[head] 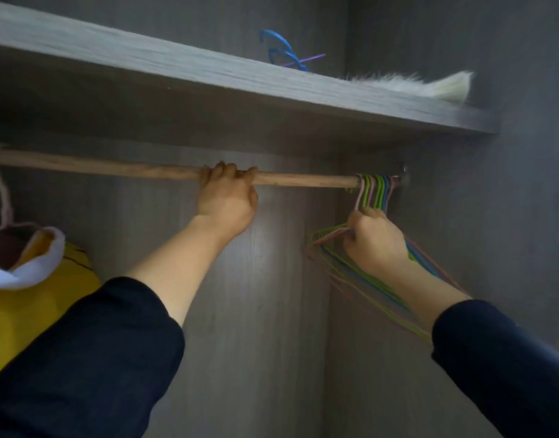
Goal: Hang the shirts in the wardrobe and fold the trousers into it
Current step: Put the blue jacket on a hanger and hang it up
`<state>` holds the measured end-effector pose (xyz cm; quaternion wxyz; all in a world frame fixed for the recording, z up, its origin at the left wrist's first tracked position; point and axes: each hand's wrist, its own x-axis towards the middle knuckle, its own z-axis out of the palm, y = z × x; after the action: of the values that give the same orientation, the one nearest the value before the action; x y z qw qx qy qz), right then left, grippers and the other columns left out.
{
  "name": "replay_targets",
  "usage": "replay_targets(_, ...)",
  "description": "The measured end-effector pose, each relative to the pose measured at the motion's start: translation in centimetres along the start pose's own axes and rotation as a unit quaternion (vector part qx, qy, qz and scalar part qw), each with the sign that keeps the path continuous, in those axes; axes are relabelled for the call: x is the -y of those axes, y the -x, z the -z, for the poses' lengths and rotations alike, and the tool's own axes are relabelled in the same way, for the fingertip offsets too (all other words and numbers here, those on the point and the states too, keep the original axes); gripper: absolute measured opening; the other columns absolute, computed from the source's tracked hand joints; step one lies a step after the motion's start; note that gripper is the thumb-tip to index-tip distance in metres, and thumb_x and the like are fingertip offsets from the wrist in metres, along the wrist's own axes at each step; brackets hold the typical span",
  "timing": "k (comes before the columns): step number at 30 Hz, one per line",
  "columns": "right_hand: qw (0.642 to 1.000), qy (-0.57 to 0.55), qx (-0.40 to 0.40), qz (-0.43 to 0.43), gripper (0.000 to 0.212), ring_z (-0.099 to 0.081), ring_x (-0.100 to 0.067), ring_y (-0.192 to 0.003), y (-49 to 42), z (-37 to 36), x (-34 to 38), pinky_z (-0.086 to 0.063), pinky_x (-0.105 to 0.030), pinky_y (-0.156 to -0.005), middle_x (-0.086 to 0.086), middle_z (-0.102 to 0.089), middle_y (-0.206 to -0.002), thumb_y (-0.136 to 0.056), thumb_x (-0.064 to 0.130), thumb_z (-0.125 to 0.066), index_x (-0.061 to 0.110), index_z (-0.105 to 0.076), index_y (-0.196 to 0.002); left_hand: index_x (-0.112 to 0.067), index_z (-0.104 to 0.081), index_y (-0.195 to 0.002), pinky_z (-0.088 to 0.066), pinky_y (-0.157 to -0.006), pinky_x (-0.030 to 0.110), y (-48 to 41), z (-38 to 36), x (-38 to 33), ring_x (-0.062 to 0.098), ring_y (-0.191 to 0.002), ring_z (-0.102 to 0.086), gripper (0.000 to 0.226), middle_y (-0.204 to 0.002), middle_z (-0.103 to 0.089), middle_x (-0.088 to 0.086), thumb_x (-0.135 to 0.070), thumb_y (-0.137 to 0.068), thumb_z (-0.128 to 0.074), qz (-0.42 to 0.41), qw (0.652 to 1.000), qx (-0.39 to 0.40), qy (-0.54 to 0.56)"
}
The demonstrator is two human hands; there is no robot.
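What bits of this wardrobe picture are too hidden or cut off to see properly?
All in the head view:
1. Coloured hangers: the right hand covers their necks, so how many it grips is unclear.
2. Yellow garment: cut off by the left edge and covered by the dark sleeve.
3. White furry thing and blue hooks: lower parts hidden behind the shelf edge.

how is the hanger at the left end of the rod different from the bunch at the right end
The pink hanger carries a yellow and white garment; the bunch of hangers is bare. The pink hanger hangs alone, untouched; the bunch is packed together, gripped by the right hand. The pink hanger is one colour; the bunch mixes pink, green and blue. Both hook over the wooden rod, which the left hand grips.
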<state>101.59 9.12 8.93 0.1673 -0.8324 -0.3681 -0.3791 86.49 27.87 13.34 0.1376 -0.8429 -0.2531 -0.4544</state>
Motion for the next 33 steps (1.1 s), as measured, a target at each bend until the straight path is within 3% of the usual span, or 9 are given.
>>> replay_targets(3, 0.99, 0.137, 0.013, 0.024, 0.031, -0.047, -0.03, -0.117, -0.2, -0.2, -1.6, -0.045, -0.039, -0.083, -0.01, -0.053, -0.121, -0.09, 0.022, -0.053, 0.008, -0.054, -0.118, -0.019, -0.045, -0.14, -0.018, -0.113, 0.046, -0.3, -0.5, -0.5, 0.035, -0.124, -0.041, 0.044, -0.126, -0.054, 0.016, -0.025, -0.096, -0.04, 0.014, 1.0, -0.021, -0.014)
replay_targets(6, 0.981, 0.19, 0.023, 0.038, 0.034, -0.048, -0.029, -0.117, -0.6, -0.4, -1.5, -0.049, -0.038, -0.079, -0.01, -0.052, -0.124, -0.09, 0.01, -0.05, 0.008, -0.052, -0.124, -0.016, -0.048, -0.137, -0.019, -0.112, 0.049, -0.2, -0.8, -0.5, 0.038, -0.122, -0.042, 0.045, -0.123, -0.055, 0.019, -0.025, -0.094, -0.038, 0.015, 0.999, -0.036, -0.02)
replay_targets(12, 0.965, 0.249, 0.068, 0.05, 0.026, -0.058, -0.029, -0.106, -1.5, -0.4, -1.2, -0.043, -0.034, -0.067, -0.01, -0.063, -0.114, -0.091, 0.005, -0.052, 0.008, -0.063, -0.114, -0.012, -0.053, -0.133, -0.023, -0.111, 0.053, -0.1, -1.4, -0.3, 0.04, -0.121, -0.043, 0.045, -0.119, -0.057, 0.022, -0.02, -0.09, -0.044, 0.006, 0.998, -0.056, -0.006)
replay_targets(16, 0.989, 0.137, 0.051, 0.007, 0.017, -0.064, -0.032, -0.099, -2.1, 0.5, -1.2, -0.039, -0.032, -0.066, -0.009, -0.067, -0.106, -0.091, 0.017, -0.056, 0.01, -0.063, -0.105, -0.013, -0.05, -0.136, -0.02, -0.112, 0.051, -0.2, -1.4, -0.4, 0.039, -0.124, -0.041, 0.046, -0.122, -0.056, 0.02, -0.018, -0.09, -0.048, 0.011, 0.998, -0.054, 0.0)
replay_targets(19, 0.998, -0.01, 0.043, -0.051, 0.025, -0.062, -0.035, -0.098, -2.4, 1.1, -0.7, -0.039, -0.033, -0.067, -0.014, -0.065, -0.103, -0.088, 0.028, -0.063, 0.007, -0.06, -0.1, -0.014, -0.049, -0.137, -0.018, -0.113, 0.05, -0.1, -1.4, -0.4, 0.038, -0.125, -0.04, 0.047, -0.124, -0.055, 0.02, -0.018, -0.091, -0.047, 0.011, 0.999, -0.053, -0.001)
replay_targets(22, 0.984, -0.14, 0.044, -0.106, 0.03, -0.062, -0.036, -0.094, -3.4, 0.8, 0.1, -0.041, -0.032, -0.067, -0.014, -0.064, -0.097, -0.086, 0.034, -0.061, 0.007, -0.063, -0.097, -0.015, -0.046, -0.139, -0.017, -0.114, 0.05, -0.1, -1.2, -0.4, 0.038, -0.127, -0.038, 0.049, -0.126, -0.053, 0.02, -0.021, -0.091, -0.048, 0.012, 0.999, -0.041, 0.001)
replay_targets(25, 0.957, -0.251, 0.05, -0.14, 0.032, -0.062, -0.035, -0.096, -4.0, 0.2, 1.1, -0.046, -0.033, -0.073, -0.014, -0.066, -0.1, -0.088, 0.035, -0.056, 0.009, -0.066, -0.103, -0.021, -0.036, -0.146, -0.012, -0.117, 0.046, -0.1, -0.3, -0.3, 0.035, -0.135, -0.031, 0.059, -0.139, -0.046, 0.016, -0.037, -0.091, -0.048, 0.009, 1.0, 0.007, 0.004)
replay_targets(30, 0.936, -0.326, 0.058, -0.122, 0.021, -0.062, -0.03, -0.091, -1.8, -1.3, 3.2, -0.043, -0.03, -0.072, -0.013, -0.066, -0.09, -0.095, 0.026, -0.047, 0.017, -0.062, -0.083, -0.026, -0.017, -0.152, -0.005, -0.12, 0.041, 0.0, 0.7, 0.7, 0.029, -0.147, -0.007, 0.076, -0.159, -0.015, 0.01, -0.047, -0.088, -0.051, -0.015, 0.996, 0.087, 0.021)
replay_targets(33, 0.929, -0.343, 0.074, -0.121, 0.025, -0.062, -0.028, -0.092, 0.7, -0.8, 3.8, -0.042, -0.027, -0.071, -0.011, -0.068, -0.09, -0.095, 0.025, -0.05, 0.011, -0.072, -0.095, -0.02, -0.013, -0.153, -0.006, -0.12, 0.04, 1.4, 1.1, 0.8, 0.025, -0.148, 0.0, 0.075, -0.161, -0.003, 0.01, -0.042, -0.09, -0.049, -0.021, 0.994, 0.105, 0.029)
